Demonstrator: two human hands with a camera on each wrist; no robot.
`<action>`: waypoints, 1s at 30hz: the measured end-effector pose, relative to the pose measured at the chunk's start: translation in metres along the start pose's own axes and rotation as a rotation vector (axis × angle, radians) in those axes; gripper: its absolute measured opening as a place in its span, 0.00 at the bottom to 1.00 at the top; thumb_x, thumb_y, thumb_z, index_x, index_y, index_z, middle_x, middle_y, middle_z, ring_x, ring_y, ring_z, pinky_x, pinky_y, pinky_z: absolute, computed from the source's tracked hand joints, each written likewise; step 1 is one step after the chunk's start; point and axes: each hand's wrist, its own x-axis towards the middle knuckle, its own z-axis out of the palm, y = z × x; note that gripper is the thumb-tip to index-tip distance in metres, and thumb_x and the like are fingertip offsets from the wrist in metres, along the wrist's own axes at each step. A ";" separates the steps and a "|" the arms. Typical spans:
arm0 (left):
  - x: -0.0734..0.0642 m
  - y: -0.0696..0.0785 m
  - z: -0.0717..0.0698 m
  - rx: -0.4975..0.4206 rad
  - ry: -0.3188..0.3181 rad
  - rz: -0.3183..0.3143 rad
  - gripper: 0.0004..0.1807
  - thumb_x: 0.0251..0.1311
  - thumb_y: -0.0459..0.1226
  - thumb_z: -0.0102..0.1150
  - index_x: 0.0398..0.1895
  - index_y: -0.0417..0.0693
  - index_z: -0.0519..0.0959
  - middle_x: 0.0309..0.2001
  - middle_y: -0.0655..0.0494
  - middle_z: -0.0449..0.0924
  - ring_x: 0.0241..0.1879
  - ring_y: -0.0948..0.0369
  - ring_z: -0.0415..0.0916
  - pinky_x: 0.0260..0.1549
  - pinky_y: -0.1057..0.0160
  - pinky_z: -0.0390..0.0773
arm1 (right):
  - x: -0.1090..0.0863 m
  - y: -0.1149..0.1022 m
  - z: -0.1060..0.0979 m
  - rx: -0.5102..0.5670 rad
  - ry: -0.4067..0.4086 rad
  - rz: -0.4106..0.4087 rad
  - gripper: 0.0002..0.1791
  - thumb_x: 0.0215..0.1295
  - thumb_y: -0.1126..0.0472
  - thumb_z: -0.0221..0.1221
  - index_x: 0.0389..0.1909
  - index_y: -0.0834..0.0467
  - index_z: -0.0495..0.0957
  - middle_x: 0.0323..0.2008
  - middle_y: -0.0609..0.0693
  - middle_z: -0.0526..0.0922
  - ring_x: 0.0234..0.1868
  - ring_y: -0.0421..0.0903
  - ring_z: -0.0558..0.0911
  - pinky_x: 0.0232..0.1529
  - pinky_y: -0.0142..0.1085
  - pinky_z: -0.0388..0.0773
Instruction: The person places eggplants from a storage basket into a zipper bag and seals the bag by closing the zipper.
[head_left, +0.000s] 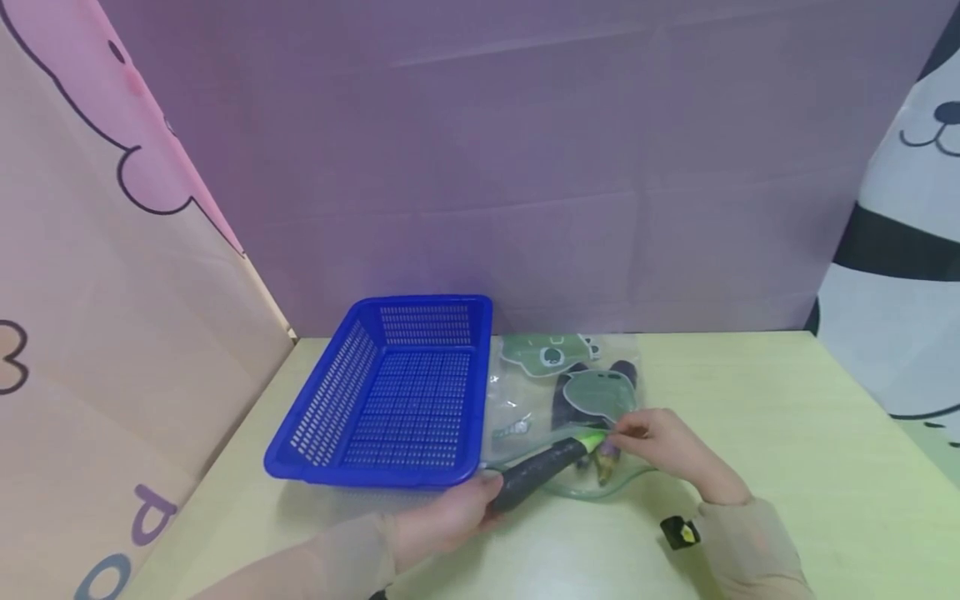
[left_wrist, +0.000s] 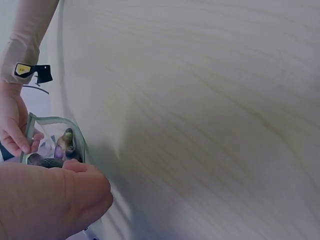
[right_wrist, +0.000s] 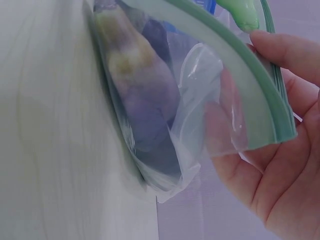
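Note:
My left hand (head_left: 450, 518) grips the thick end of a long dark vegetable with a bright green tip (head_left: 538, 475). The vegetable slants up to the right over the mouth of a clear zip bag (head_left: 517, 400) with green cartoon prints. My right hand (head_left: 667, 446) pinches the bag's rim beside the green tip. In the right wrist view, the right hand (right_wrist: 280, 165) has the green zip edge (right_wrist: 274, 112) between thumb and fingers. A purple and yellowish eggplant (right_wrist: 142, 85) lies inside the bag, with darker pieces partly hidden behind it.
A blue plastic basket (head_left: 480, 392) stands directly left of the bag, with nothing visible in it. The pale wooden table (head_left: 787, 433) extends to the right. A purple-grey cloth wall (head_left: 525, 167) rises behind, and printed sheets hang at both sides.

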 end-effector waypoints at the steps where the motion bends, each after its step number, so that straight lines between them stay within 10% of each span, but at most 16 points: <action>1: 0.001 0.000 0.000 0.002 0.007 0.004 0.25 0.71 0.34 0.37 0.61 0.19 0.55 0.56 0.29 0.67 0.53 0.46 0.72 0.50 0.52 0.77 | 0.000 0.000 0.000 0.000 -0.001 0.002 0.05 0.62 0.61 0.60 0.30 0.57 0.83 0.28 0.47 0.85 0.32 0.36 0.81 0.37 0.30 0.79; 20: -0.002 -0.002 0.000 -0.260 -0.031 -0.106 0.23 0.71 0.34 0.38 0.58 0.20 0.54 0.46 0.37 0.69 0.39 0.57 0.68 0.38 0.72 0.76 | 0.001 -0.001 -0.002 -0.012 0.019 0.000 0.06 0.62 0.59 0.60 0.30 0.55 0.83 0.29 0.46 0.85 0.33 0.37 0.82 0.37 0.30 0.80; 30: -0.003 -0.004 -0.001 -0.257 0.040 -0.116 0.21 0.72 0.35 0.36 0.56 0.23 0.55 0.41 0.42 0.69 0.35 0.59 0.68 0.36 0.72 0.76 | 0.000 -0.001 -0.002 -0.010 0.016 -0.011 0.05 0.62 0.61 0.60 0.29 0.57 0.82 0.28 0.47 0.85 0.31 0.35 0.80 0.36 0.29 0.79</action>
